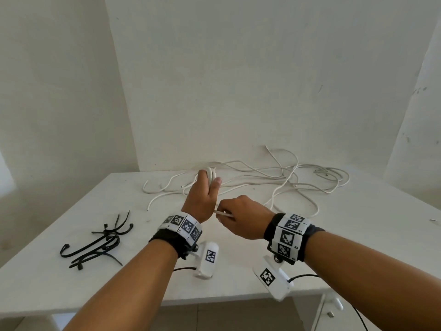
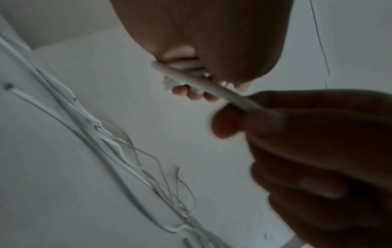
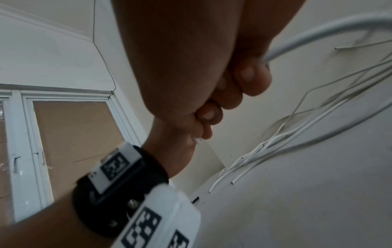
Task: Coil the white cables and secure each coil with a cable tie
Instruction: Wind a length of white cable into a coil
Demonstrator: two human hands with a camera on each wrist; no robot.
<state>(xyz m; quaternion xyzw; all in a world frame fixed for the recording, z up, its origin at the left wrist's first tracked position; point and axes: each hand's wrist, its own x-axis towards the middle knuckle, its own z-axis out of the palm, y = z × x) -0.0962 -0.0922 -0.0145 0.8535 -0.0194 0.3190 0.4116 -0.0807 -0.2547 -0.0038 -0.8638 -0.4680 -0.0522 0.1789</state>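
My left hand (image 1: 205, 187) is raised over the white table (image 1: 133, 259) and holds a small coil of white cable (image 1: 211, 174) wound round its fingers, thumb out to the right. Just below and right of it, my right hand (image 1: 241, 218) pinches the running strand of that cable (image 1: 223, 213). In the left wrist view the strand (image 2: 212, 88) runs from the left fingers to the right hand (image 2: 297, 134). In the right wrist view the cable (image 3: 318, 35) leaves my curled fingers (image 3: 248, 80) to the upper right. Loose white cables (image 1: 274, 177) lie tangled at the table's back.
Several black cable ties (image 1: 100, 242) lie in a heap at the table's left front. A white wall rises right behind the table. A cupboard door with a handle (image 1: 334, 306) shows below the table's right front edge. A window (image 3: 63, 142) appears in the right wrist view.
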